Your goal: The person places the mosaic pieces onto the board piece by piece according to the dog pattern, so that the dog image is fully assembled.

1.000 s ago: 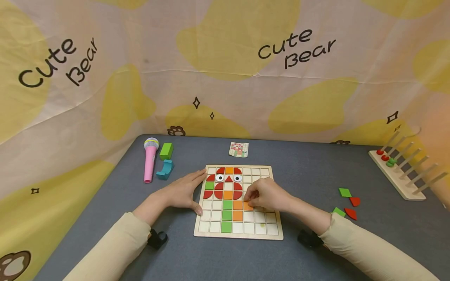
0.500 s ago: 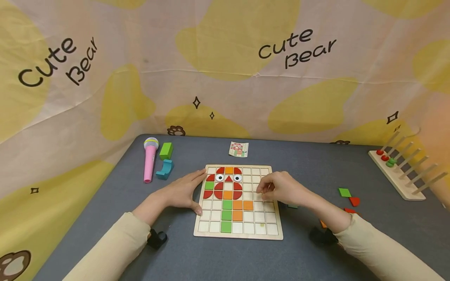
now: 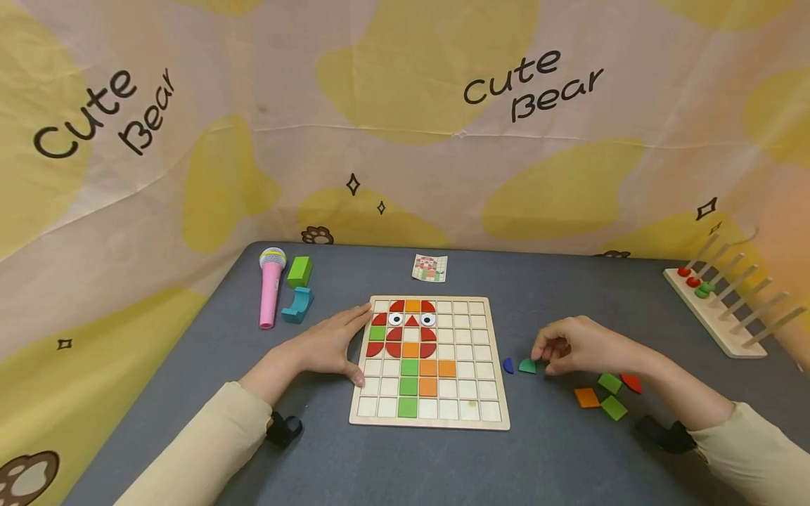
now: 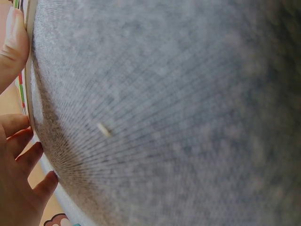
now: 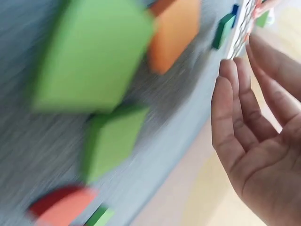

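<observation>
A square wooden grid board (image 3: 430, 425) lies in the middle of the table in the head view. Red quarter-circles, orange and green squares and two eye pieces fill part of its cells. My left hand (image 3: 324, 344) rests at the board's left edge, thumb and fingers spread along it. To the right of the board, my right hand (image 3: 585, 346) hovers over the table with loosely bent fingers. Nothing shows between those fingers in the right wrist view. Close to the fingertips lies a dark green quarter-circle piece (image 3: 528, 366), beside a small blue piece (image 3: 508, 365).
Loose green squares (image 3: 613, 407), an orange square (image 3: 586, 398) and a red piece (image 3: 631, 383) lie below the right forearm. A peg stand (image 3: 721, 316) is far right. A picture card (image 3: 430, 268), pink microphone (image 3: 270, 292), green block (image 3: 300, 271) and teal block (image 3: 297, 306) lie behind.
My right hand has moved right, off the board to the table beside it. The orange square it was touching stays in its cell. My left hand has kept its place.
</observation>
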Demonstrator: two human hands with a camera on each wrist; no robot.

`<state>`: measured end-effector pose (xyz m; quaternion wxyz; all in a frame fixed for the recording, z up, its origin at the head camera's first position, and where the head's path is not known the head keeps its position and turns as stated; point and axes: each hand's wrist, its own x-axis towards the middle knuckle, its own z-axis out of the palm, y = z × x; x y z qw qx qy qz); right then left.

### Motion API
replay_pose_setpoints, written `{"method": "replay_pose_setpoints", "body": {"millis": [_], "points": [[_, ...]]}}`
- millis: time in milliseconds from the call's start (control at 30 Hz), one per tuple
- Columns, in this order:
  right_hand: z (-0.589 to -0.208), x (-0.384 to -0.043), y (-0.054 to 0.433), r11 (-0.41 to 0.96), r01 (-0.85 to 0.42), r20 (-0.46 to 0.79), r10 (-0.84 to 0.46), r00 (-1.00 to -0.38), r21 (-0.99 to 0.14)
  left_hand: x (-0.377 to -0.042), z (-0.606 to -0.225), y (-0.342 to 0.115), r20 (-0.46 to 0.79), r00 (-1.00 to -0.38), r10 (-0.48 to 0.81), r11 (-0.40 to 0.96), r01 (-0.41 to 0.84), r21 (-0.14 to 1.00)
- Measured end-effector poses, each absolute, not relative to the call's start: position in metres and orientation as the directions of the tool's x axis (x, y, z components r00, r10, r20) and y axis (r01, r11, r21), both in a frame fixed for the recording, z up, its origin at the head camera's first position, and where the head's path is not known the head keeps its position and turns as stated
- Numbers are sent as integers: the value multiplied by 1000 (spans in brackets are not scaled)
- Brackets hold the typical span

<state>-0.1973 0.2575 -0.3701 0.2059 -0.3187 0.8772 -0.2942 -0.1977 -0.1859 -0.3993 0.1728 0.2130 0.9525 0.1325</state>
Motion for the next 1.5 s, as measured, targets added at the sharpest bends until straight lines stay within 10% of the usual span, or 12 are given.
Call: {"method": "replay_pose_setpoints", "body": {"millis": [1500], "points": [[-374, -197, 274, 521, -475, -212, -800, -562, -709, -198, -399, -187, -251, -846, 470, 864, 383, 325]]}}
